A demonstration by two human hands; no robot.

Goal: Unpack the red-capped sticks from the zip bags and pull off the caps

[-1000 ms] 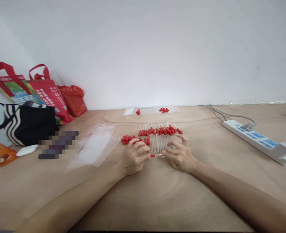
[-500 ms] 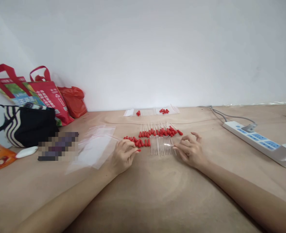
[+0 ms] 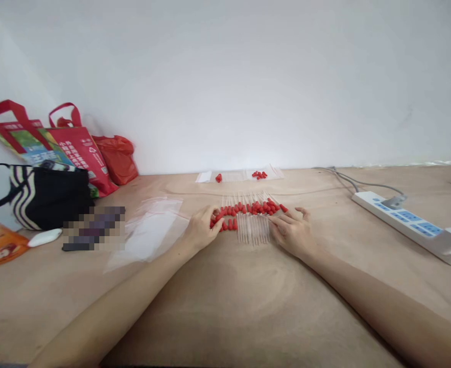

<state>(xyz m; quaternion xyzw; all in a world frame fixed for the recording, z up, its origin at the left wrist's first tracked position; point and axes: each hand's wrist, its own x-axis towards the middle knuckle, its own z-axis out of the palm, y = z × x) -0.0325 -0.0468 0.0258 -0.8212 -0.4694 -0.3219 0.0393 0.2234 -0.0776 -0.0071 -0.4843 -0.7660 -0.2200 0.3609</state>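
My left hand [image 3: 205,226] is at the left end of the near red bulbs, thumb and fingers closed on a red rubber bulb [image 3: 219,216]. Several more small red bulbs [image 3: 230,224] lie beside it. My right hand [image 3: 294,234] is at the right end of a row of thin clear dropper tubes [image 3: 253,229]. Its fingertips are closed at the outermost tube, and the fingers partly hide the grip. Behind this row lie droppers with red bulbs [image 3: 240,208], their clear stems pointing to the wall, and a heap of red bulbs [image 3: 268,206].
Flat clear zip bags [image 3: 152,232] lie left of my left hand. Near the wall is a bag [image 3: 235,176] with red bulbs and clear tubes. A white power strip [image 3: 409,220] with grey cables is at right. Shopping bags [image 3: 81,156] and a black pouch [image 3: 56,197] stand at left.
My left hand has moved forward and right, onto the near red bulbs. My right hand has shifted slightly left and forward, close against the row of clear tubes.
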